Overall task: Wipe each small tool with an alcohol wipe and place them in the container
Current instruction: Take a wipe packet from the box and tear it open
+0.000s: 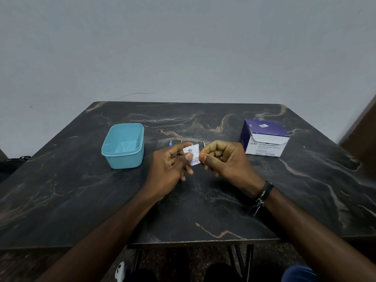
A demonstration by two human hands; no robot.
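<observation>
A small white alcohol wipe packet [192, 154] is held above the middle of the table. My left hand [171, 165] pinches its left side between thumb and fingers. My right hand [221, 159] has curled fingers and pinches the packet's right edge with thumb and forefinger. A light blue plastic container [124, 145] stands open to the left of my hands. Behind my hands lie small tools: one with a blue tip [170, 142] and a thin metal one [204, 143], both mostly hidden by my fingers.
A purple and white box of alcohol swabs [264, 138] sits at the right, its flap open. The dark marbled table [203, 200] ends at a front edge near my body. A grey wall rises behind the table.
</observation>
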